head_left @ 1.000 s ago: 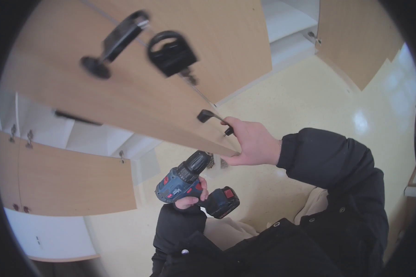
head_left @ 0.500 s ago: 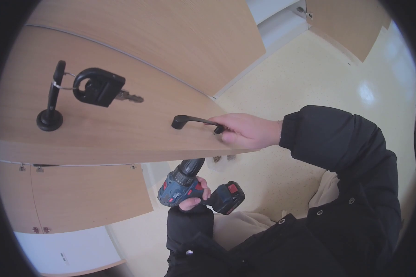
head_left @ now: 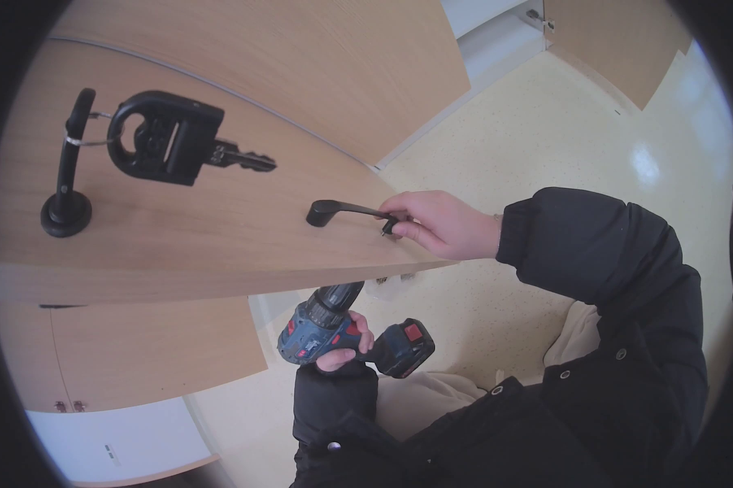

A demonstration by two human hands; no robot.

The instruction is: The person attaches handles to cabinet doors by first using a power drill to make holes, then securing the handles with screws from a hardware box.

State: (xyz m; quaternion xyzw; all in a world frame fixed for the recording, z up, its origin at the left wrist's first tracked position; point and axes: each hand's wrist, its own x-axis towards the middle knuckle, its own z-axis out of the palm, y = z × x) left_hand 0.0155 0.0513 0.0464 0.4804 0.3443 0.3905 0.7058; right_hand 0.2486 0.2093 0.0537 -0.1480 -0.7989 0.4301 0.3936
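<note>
My right hand (head_left: pixel 443 224) pinches the near end of a black door handle (head_left: pixel 346 211) against the face of a light wooden cabinet door (head_left: pixel 220 220), close to its lower corner. My left hand (head_left: pixel 342 346) grips a blue and black cordless drill (head_left: pixel 346 329) below the door's edge, with its chuck pointing up behind the door. Further left on the door face, another black handle (head_left: pixel 65 175) carries a black key fob (head_left: pixel 163 146) with a key on a ring.
More wooden cabinet doors (head_left: pixel 130 350) with small hinges stand below left, above a white cabinet base (head_left: pixel 114 443). Another wooden panel (head_left: pixel 610 45) is at the upper right. The floor (head_left: pixel 561 138) is pale glossy yellow. I wear a black jacket.
My view swung so the door face now looks flatter. My right hand shifted from gripping the door's corner to pinching the handle's end. The drill stayed in place.
</note>
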